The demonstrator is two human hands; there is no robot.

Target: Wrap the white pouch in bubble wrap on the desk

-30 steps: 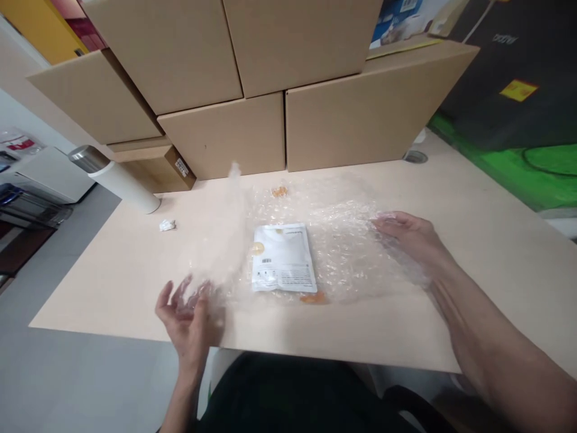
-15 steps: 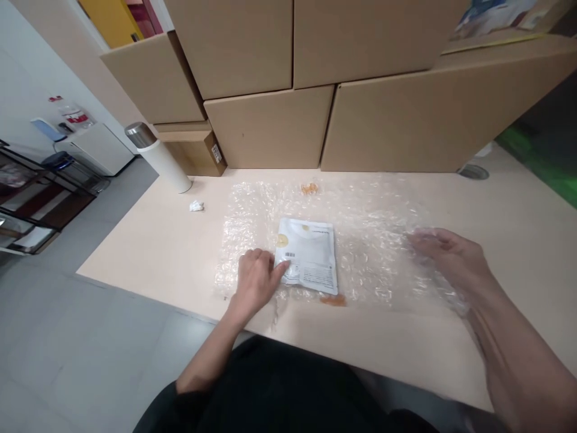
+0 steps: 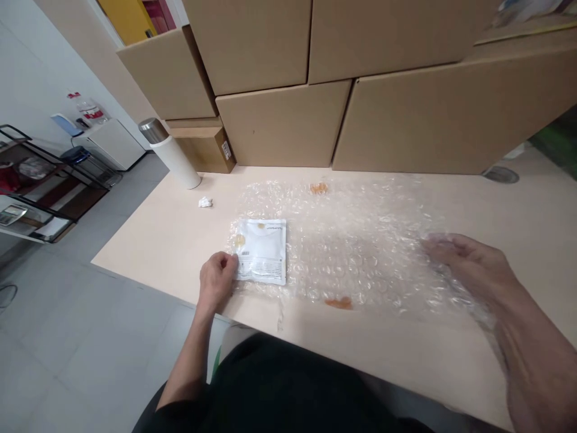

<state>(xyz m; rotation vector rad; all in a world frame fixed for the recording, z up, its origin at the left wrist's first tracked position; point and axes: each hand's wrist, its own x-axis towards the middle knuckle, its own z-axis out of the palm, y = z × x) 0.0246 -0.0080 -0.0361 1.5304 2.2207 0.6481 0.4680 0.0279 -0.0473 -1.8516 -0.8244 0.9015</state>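
A sheet of clear bubble wrap (image 3: 360,252) lies spread over the table, with an orange-brown patch at its far edge and another at its near edge. On its left end rests a flat white packet (image 3: 262,251) with small print and yellow spots. My left hand (image 3: 218,278) is closed at the packet's lower left edge, thumb and finger pinched on it. At the right, my right hand (image 3: 473,261) has its fingers closed on the right end of the bubble wrap, which is partly lifted along the wrist.
Large cardboard boxes (image 3: 283,129) are stacked along the table's back edge. A white flask (image 3: 178,159) with a steel cap stands at the back left, near a crumpled white scrap (image 3: 205,202). A black rack (image 3: 49,180) is on the floor at far left.
The white packet has moved left along the bubble wrap together with my left hand, which now pinches its edge. My right hand still holds the wrap's right end. The view has shifted slightly.
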